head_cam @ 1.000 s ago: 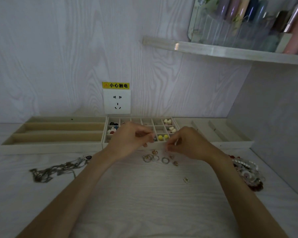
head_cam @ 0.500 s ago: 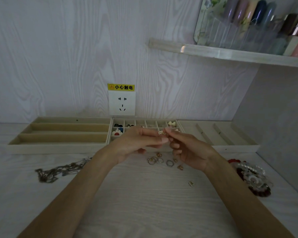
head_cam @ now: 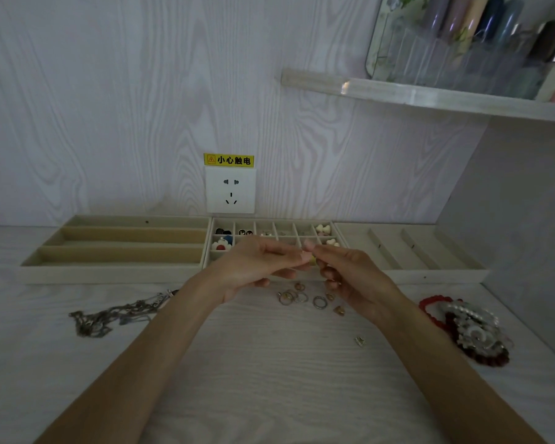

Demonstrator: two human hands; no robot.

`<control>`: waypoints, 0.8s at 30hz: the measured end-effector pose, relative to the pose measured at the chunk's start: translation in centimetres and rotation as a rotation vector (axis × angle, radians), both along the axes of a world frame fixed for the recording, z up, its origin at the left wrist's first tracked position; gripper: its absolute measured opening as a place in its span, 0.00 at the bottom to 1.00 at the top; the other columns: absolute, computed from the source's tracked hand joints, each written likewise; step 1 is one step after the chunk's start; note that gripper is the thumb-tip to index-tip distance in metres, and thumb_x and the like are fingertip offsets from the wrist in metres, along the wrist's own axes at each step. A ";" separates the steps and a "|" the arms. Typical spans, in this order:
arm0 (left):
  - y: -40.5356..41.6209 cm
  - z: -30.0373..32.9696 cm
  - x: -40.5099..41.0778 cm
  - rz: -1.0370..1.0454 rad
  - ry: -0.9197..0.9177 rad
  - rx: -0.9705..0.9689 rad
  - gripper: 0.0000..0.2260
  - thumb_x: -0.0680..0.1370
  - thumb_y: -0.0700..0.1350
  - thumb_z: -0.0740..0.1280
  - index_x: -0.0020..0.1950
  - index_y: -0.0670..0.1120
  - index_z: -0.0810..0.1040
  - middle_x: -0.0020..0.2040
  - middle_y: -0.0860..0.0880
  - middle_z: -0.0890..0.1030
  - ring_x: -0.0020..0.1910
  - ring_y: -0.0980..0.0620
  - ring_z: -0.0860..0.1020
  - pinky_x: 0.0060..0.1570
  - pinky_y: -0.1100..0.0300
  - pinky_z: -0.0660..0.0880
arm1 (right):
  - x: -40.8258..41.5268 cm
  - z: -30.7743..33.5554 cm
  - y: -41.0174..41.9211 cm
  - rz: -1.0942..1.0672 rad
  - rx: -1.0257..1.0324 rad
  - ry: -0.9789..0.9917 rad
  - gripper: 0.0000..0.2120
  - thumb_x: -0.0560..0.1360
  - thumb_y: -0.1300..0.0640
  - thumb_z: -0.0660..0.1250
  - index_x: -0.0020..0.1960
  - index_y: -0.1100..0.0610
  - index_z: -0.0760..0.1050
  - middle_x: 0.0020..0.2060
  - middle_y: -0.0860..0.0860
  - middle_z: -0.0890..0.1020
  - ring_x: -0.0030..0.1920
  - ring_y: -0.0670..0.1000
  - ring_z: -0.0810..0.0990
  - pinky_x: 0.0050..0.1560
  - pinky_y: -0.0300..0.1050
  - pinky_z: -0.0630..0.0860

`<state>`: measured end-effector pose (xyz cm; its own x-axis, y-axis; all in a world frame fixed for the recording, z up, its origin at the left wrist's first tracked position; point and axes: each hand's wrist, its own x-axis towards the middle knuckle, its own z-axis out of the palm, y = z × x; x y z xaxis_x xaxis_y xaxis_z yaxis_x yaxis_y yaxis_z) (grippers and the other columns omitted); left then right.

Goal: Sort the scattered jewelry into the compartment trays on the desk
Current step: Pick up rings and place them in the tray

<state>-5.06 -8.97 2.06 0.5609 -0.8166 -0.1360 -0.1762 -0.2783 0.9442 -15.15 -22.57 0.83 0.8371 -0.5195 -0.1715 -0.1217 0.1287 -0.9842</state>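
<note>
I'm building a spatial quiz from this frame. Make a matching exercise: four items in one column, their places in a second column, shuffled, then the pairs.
Items:
1. chain necklaces
2. loose rings
3. bead bracelets
4. long-slot tray

Places:
A. far right on the desk
B. against the wall, left
C. on the desk below the hands
D. on the desk, left of the left forearm

Pairs: 1-D, 2-C, 3-A, 4-B

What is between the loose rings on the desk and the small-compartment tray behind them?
Both hands are. The left hand and right hand meet fingertip to fingertip above the gap between the rings and the tray's front edge. Otherwise only bare desk lies there.
</note>
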 end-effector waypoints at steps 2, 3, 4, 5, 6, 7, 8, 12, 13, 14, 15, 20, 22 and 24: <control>0.1 0.0 0.0 -0.029 -0.016 0.010 0.09 0.74 0.54 0.68 0.52 0.54 0.82 0.45 0.58 0.85 0.42 0.64 0.82 0.38 0.65 0.69 | 0.0 0.0 0.1 -0.001 -0.011 0.005 0.05 0.69 0.52 0.74 0.39 0.53 0.82 0.28 0.46 0.72 0.26 0.42 0.67 0.24 0.32 0.66; 0.1 0.0 0.0 -0.050 -0.023 0.018 0.09 0.76 0.53 0.67 0.53 0.54 0.82 0.45 0.58 0.85 0.41 0.64 0.81 0.38 0.65 0.69 | 0.0 0.0 0.1 -0.002 -0.014 0.007 0.05 0.68 0.52 0.74 0.38 0.53 0.82 0.28 0.47 0.72 0.26 0.42 0.67 0.24 0.32 0.66; 0.0 0.0 -0.1 -0.070 -0.029 0.026 0.08 0.77 0.52 0.66 0.53 0.54 0.82 0.45 0.59 0.85 0.40 0.65 0.81 0.37 0.65 0.69 | 0.0 0.0 0.1 0.000 -0.022 0.011 0.05 0.68 0.52 0.74 0.38 0.53 0.83 0.28 0.47 0.73 0.26 0.42 0.68 0.25 0.33 0.66; -0.1 0.0 -0.3 -0.085 -0.033 0.033 0.08 0.78 0.52 0.65 0.53 0.54 0.81 0.45 0.59 0.85 0.39 0.64 0.81 0.37 0.65 0.69 | -0.1 -0.1 0.1 0.005 -0.034 0.014 0.05 0.68 0.51 0.74 0.39 0.53 0.83 0.29 0.48 0.74 0.26 0.42 0.68 0.25 0.33 0.66; -0.1 0.0 -0.3 -0.095 -0.037 0.038 0.08 0.78 0.51 0.64 0.52 0.53 0.82 0.44 0.59 0.85 0.39 0.64 0.80 0.36 0.65 0.68 | -0.1 -0.1 0.1 0.008 -0.053 0.018 0.07 0.67 0.51 0.74 0.40 0.54 0.83 0.29 0.48 0.75 0.27 0.42 0.68 0.25 0.33 0.66; -0.1 0.0 -0.4 -0.102 -0.046 0.043 0.08 0.79 0.51 0.64 0.52 0.53 0.81 0.43 0.60 0.84 0.38 0.64 0.80 0.36 0.65 0.68 | -0.1 -0.1 0.2 0.003 -0.081 0.022 0.08 0.67 0.50 0.74 0.41 0.54 0.84 0.29 0.48 0.75 0.27 0.42 0.68 0.26 0.34 0.66; -0.1 0.0 -0.4 -0.109 -0.060 0.046 0.08 0.79 0.51 0.64 0.51 0.53 0.81 0.43 0.60 0.84 0.38 0.65 0.80 0.35 0.65 0.68 | -0.1 -0.2 0.2 -0.010 -0.121 0.027 0.09 0.67 0.49 0.74 0.43 0.54 0.84 0.29 0.48 0.75 0.27 0.43 0.68 0.26 0.34 0.66; 0.0 -0.2 -0.1 -0.115 -0.093 0.033 0.06 0.77 0.52 0.65 0.49 0.56 0.81 0.41 0.61 0.84 0.37 0.66 0.80 0.34 0.67 0.68 | 0.0 -0.3 0.3 -0.068 -0.269 0.039 0.13 0.70 0.45 0.71 0.45 0.53 0.85 0.28 0.49 0.75 0.27 0.44 0.69 0.27 0.35 0.67; 0.0 -0.3 0.0 -0.112 -0.095 0.028 0.06 0.77 0.52 0.65 0.49 0.57 0.81 0.42 0.61 0.84 0.37 0.66 0.80 0.34 0.67 0.68 | 0.1 -0.2 0.2 -0.067 -0.277 0.041 0.14 0.71 0.44 0.69 0.45 0.53 0.84 0.29 0.50 0.76 0.26 0.44 0.70 0.27 0.35 0.68; 0.0 -0.3 0.1 -0.109 -0.099 0.023 0.05 0.77 0.52 0.66 0.48 0.57 0.82 0.42 0.61 0.84 0.37 0.66 0.79 0.34 0.67 0.68 | 0.0 -0.1 0.2 -0.058 -0.278 0.040 0.14 0.73 0.44 0.67 0.46 0.53 0.84 0.31 0.50 0.77 0.26 0.43 0.70 0.27 0.35 0.68; 0.0 -0.4 0.2 -0.105 -0.108 0.021 0.05 0.77 0.52 0.66 0.48 0.57 0.82 0.41 0.61 0.84 0.36 0.66 0.79 0.34 0.67 0.68 | 0.0 0.0 0.1 -0.047 -0.279 0.036 0.15 0.75 0.44 0.65 0.46 0.53 0.84 0.32 0.50 0.78 0.27 0.43 0.71 0.28 0.35 0.68; 0.0 -0.8 0.5 -0.101 -0.149 0.004 0.06 0.77 0.52 0.66 0.49 0.57 0.82 0.42 0.61 0.84 0.36 0.65 0.80 0.31 0.69 0.68 | -0.3 0.2 -0.1 0.004 -0.437 0.007 0.05 0.73 0.53 0.69 0.42 0.52 0.83 0.33 0.47 0.84 0.28 0.42 0.76 0.28 0.33 0.71; 0.0 -1.0 0.6 -0.098 -0.161 -0.010 0.06 0.77 0.52 0.65 0.50 0.56 0.82 0.41 0.61 0.84 0.36 0.65 0.79 0.29 0.71 0.68 | -0.2 0.2 0.0 0.006 -0.475 -0.011 0.03 0.73 0.54 0.70 0.42 0.50 0.83 0.33 0.45 0.84 0.29 0.41 0.77 0.28 0.33 0.72; 0.0 -0.9 0.8 -0.093 -0.176 -0.034 0.07 0.78 0.52 0.65 0.51 0.56 0.82 0.42 0.60 0.84 0.35 0.65 0.78 0.28 0.72 0.68 | -0.1 0.4 -0.1 0.009 -0.490 -0.042 0.03 0.73 0.54 0.70 0.44 0.51 0.83 0.34 0.46 0.85 0.30 0.42 0.79 0.29 0.33 0.72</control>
